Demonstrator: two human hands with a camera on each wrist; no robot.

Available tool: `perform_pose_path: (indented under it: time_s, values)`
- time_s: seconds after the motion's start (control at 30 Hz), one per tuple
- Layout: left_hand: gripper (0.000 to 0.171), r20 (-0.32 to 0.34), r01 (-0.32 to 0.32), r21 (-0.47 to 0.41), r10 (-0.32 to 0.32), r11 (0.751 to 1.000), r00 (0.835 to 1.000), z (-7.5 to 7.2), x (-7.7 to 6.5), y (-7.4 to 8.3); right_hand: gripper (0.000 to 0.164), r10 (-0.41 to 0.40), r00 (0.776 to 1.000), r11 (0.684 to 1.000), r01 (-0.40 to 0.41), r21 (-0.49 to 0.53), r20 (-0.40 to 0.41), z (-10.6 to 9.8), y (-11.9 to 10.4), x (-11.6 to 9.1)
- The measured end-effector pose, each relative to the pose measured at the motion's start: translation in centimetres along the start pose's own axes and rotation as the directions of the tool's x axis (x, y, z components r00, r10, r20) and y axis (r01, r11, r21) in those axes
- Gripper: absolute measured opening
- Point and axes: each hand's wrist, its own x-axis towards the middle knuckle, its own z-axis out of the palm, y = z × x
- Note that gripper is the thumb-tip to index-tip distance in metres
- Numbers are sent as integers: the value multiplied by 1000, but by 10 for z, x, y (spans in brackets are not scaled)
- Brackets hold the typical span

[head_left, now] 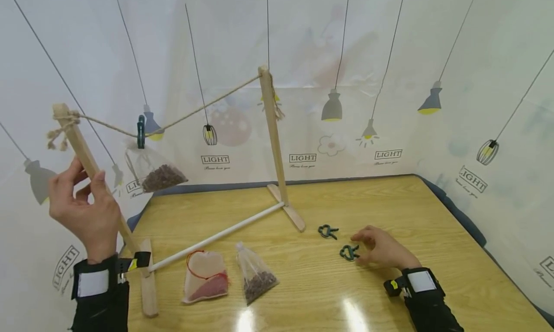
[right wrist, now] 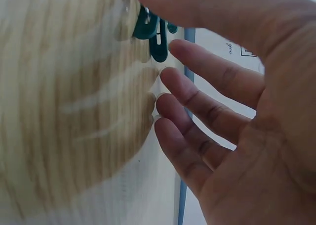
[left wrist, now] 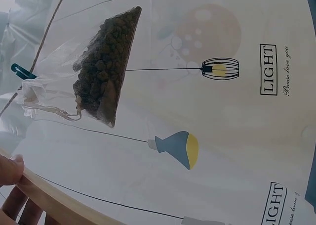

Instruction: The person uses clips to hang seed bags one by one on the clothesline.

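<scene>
My left hand [head_left: 88, 209] grips the left wooden post [head_left: 82, 146] of a stand, below its top end. A twine line [head_left: 203, 106] runs between the two posts. From it hangs a sheer drawstring bag of dark bits [head_left: 164, 178], held by a dark green clip [head_left: 141, 132]. At the right of the table, my right hand [head_left: 385, 250] has its thumb and fingers spread apart at the handles of a green clip [head_left: 347, 253]. In the right wrist view the thumb overlaps that clip [right wrist: 158, 42]. A second loose clip [head_left: 328, 232] lies just behind it.
A bag with pinkish contents and a red cord [head_left: 207, 279] and a sheer bag of dark bits [head_left: 257, 276] lie at the front. A white bar [head_left: 216, 236] joins the stand's wooden feet. The right post [head_left: 273, 139] rises farther back, before a lamp-patterned backdrop [head_left: 368, 43].
</scene>
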Motion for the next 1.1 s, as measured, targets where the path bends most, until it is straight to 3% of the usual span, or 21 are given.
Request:
perform_pose_path:
  time_s: [0.3,0.43,1.1]
  values:
    - [34,-2,-16,0,16,1000,1000,3,-1,-3,32,-44,999,995,43,-86,-11,3,6,1]
    - [34,-10,-20,7,20,1000,1000,4,-1,-6,24,-41,999,996,38,-76,-28,4,8,2]
    - [34,-12,-13,1,13,1000,1000,2,0,-9,30,-34,999,997,33,-67,-18,-1,6,5]
